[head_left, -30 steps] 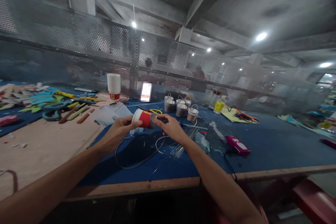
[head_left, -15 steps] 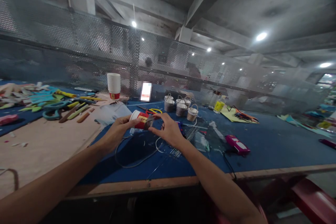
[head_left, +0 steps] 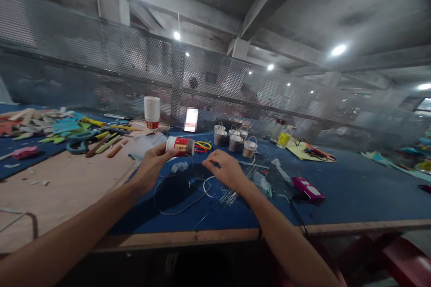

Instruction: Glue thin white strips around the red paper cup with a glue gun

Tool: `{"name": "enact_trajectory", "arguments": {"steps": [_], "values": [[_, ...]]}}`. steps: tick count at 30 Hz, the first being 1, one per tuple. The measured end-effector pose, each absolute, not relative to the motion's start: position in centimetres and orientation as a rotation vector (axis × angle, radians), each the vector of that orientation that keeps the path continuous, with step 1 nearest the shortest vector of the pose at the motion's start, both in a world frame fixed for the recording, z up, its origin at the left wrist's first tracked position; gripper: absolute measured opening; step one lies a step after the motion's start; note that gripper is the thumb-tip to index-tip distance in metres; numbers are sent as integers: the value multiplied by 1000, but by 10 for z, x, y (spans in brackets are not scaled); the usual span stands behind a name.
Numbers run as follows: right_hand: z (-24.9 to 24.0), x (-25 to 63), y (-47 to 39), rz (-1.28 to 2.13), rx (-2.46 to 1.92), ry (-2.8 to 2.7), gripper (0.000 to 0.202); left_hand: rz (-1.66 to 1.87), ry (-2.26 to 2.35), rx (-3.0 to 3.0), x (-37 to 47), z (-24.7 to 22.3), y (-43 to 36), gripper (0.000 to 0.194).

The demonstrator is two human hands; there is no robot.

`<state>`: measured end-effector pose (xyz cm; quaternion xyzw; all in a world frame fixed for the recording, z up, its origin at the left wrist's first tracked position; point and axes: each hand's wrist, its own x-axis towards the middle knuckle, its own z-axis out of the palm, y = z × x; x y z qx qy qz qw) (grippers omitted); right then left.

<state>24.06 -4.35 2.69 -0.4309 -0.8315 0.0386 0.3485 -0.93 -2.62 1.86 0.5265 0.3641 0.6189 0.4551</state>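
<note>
My left hand [head_left: 153,166] is closed around a paper cup [head_left: 177,145], red with a white rim, tipped on its side above the table. Grey cord [head_left: 190,148] is wrapped round the cup's narrow end, and a loose length hangs down toward a loop [head_left: 173,213] on the blue tabletop. Just right of the cup, apart from it, is my right hand [head_left: 224,168]. Its fingers are curled with the tips together; whether anything thin is pinched there is hidden. Behind the hands lie scissors [head_left: 203,145] with yellow and red handles.
Several small cord-wrapped buckets [head_left: 235,141] with handles stand at the back. A stack of paper cups [head_left: 151,110] is left of a bright phone screen [head_left: 191,119]. Thin wires [head_left: 232,195] and a magenta device [head_left: 308,189] lie right; tools and coloured scraps [head_left: 60,128] left.
My right hand has come off the cup's wrapped end and moved right. My left hand still holds the cup, now turned more level. The view has shifted slightly.
</note>
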Motion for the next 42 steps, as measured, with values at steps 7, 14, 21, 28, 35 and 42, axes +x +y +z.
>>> {"name": "enact_trajectory", "arguments": {"steps": [7,14,21,28,35,42], "values": [[34,303,-30,18,-2166,-1939,42,1516,887,1207,-13,8,-15,40],[12,313,-11,214,-2189,-1907,46,1485,900,1202,-15,8,-14,42],[14,319,-8,344,-1945,-1684,43,1489,902,1120,-14,11,-17,36],[23,291,-27,860,-1222,-1374,47,1466,902,1123,-14,13,-21,34],[27,257,-50,1123,-903,-1370,26,1388,926,1204,-14,8,-16,33],[34,239,-60,976,-932,-1430,19,1403,918,1195,-12,9,-18,37]]}}
